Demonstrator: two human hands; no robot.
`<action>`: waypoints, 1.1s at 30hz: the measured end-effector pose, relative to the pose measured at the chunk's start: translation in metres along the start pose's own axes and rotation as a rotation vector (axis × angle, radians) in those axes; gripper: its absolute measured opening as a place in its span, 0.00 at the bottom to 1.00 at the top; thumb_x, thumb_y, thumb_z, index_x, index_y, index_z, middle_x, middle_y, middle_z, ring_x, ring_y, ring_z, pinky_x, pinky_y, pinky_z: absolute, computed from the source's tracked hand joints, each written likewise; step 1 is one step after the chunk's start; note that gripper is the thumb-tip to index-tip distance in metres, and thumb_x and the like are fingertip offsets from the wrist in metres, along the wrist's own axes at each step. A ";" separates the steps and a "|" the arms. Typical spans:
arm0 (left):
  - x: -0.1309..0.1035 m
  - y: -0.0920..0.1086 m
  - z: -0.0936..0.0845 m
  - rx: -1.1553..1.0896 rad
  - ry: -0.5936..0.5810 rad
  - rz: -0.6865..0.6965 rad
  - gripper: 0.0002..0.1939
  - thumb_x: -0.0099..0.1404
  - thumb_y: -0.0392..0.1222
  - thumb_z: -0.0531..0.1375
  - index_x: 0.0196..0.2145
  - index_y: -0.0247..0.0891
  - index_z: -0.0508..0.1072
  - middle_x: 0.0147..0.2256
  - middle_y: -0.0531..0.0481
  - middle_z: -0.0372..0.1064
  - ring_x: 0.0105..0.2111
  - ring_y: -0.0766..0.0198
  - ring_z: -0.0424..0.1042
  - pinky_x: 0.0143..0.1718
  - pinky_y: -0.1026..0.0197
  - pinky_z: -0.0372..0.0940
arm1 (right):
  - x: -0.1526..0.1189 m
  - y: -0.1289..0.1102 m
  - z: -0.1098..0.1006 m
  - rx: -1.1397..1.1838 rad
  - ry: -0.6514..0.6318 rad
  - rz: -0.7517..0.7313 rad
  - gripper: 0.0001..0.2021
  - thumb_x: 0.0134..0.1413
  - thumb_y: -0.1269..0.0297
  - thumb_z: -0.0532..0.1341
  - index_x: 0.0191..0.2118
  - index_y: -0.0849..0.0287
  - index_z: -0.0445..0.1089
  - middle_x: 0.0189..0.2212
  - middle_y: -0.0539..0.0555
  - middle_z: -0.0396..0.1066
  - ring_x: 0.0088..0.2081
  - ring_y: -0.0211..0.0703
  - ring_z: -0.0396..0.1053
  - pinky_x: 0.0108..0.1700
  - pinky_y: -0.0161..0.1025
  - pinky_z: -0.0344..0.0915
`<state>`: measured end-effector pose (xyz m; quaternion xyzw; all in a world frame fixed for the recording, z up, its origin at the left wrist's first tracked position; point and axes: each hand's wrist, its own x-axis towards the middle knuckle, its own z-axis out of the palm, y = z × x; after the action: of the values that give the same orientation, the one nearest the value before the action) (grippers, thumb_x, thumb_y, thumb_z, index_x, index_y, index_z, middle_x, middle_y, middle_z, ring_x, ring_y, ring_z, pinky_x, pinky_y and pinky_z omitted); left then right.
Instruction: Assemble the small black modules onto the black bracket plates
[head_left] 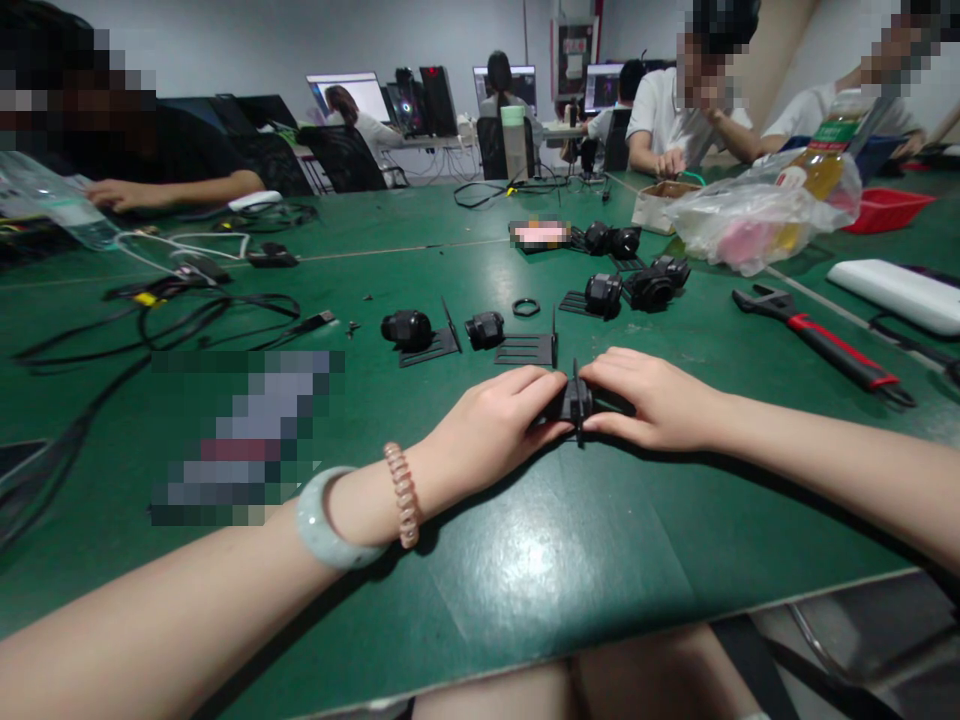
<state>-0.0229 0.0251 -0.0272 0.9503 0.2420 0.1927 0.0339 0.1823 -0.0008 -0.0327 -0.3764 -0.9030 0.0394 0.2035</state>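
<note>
Just above the green table (525,560), a black threaded fitting with a thin upright plate (576,402) sits between my hands. My left hand (506,415) pinches its left side between thumb and fingers; a jade bangle and a beaded bracelet circle that wrist. From the other side my right hand (656,400) is closed on the plate and the part behind it. Fingers hide much of the piece. Beyond them lie a black fitting (486,328), a slotted black bracket (525,349), another fitting on its bracket (409,328) and a loose black ring nut (526,307).
More black fittings (602,293) lie farther back. An adjustable wrench (832,350) with red-black handle and a white device (896,293) are right. Left are a blurred flat object (247,440) and black cables (150,320). A plastic bag (739,215) and co-workers are across the table.
</note>
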 end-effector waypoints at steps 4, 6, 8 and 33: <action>0.000 0.000 0.000 0.005 -0.008 0.006 0.15 0.59 0.44 0.52 0.43 0.36 0.61 0.38 0.45 0.65 0.38 0.62 0.66 0.38 0.61 0.63 | 0.000 0.000 0.000 0.007 -0.009 0.006 0.16 0.51 0.54 0.52 0.37 0.63 0.62 0.31 0.58 0.65 0.34 0.44 0.60 0.36 0.39 0.57; 0.000 0.000 0.000 0.010 -0.011 0.008 0.15 0.59 0.44 0.52 0.43 0.35 0.61 0.38 0.45 0.65 0.38 0.62 0.66 0.38 0.61 0.62 | 0.000 0.000 0.000 0.010 -0.010 0.005 0.16 0.51 0.54 0.52 0.37 0.63 0.62 0.30 0.58 0.65 0.34 0.44 0.60 0.36 0.39 0.57; 0.000 0.000 0.000 0.015 -0.012 0.009 0.15 0.59 0.44 0.52 0.43 0.35 0.61 0.38 0.45 0.65 0.38 0.62 0.66 0.38 0.61 0.62 | 0.000 -0.001 -0.001 0.009 -0.013 0.004 0.16 0.51 0.54 0.52 0.37 0.63 0.62 0.30 0.58 0.65 0.34 0.44 0.60 0.36 0.39 0.57; 0.003 0.000 -0.004 -0.007 0.072 0.075 0.18 0.58 0.42 0.54 0.46 0.36 0.60 0.44 0.42 0.62 0.43 0.58 0.61 0.44 0.53 0.60 | 0.003 0.003 0.008 0.146 0.215 -0.102 0.26 0.41 0.57 0.60 0.47 0.62 0.56 0.39 0.58 0.60 0.40 0.44 0.61 0.42 0.41 0.62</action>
<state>-0.0221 0.0265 -0.0229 0.9511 0.2065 0.2288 0.0211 0.1789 0.0042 -0.0393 -0.3161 -0.8888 0.0540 0.3274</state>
